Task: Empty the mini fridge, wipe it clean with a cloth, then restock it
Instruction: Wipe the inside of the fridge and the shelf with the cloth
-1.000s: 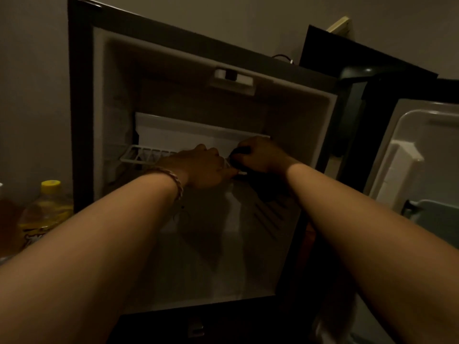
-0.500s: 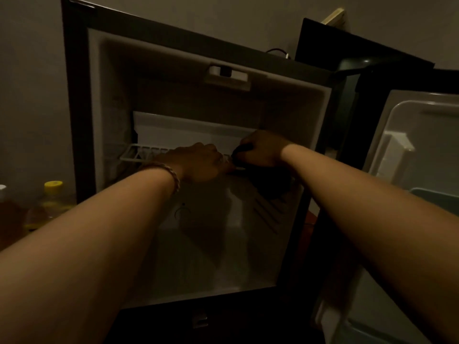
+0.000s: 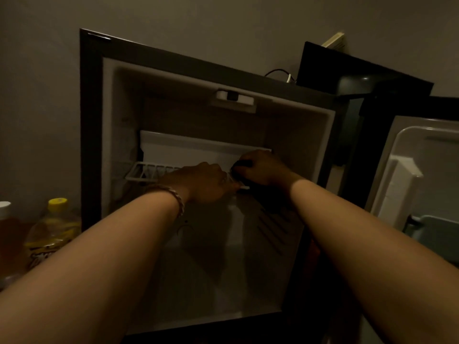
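The mini fridge [image 3: 106, 145] stands open with a white, dim interior and nothing on its floor. A white wire shelf [image 3: 144, 171] crosses its middle. My left hand [image 3: 198, 182], a bracelet on the wrist, has its fingers curled at the shelf's front edge. Touching it on the right, my right hand [image 3: 263, 167] grips a dark thing [image 3: 242, 165], seemingly a cloth, against the shelf. The light is too low to tell what lies under either hand.
The fridge door [image 3: 422, 150] hangs open at the right with white door racks. A yellow-capped bottle [image 3: 53, 227] and a white-capped bottle [image 3: 7, 232] stand left of the fridge. A black appliance [image 3: 347, 73] sits on top at the back right.
Both hands stay together at the wire shelf, with the right hand shifted slightly back. My head has pulled back, so more of the fridge shows.
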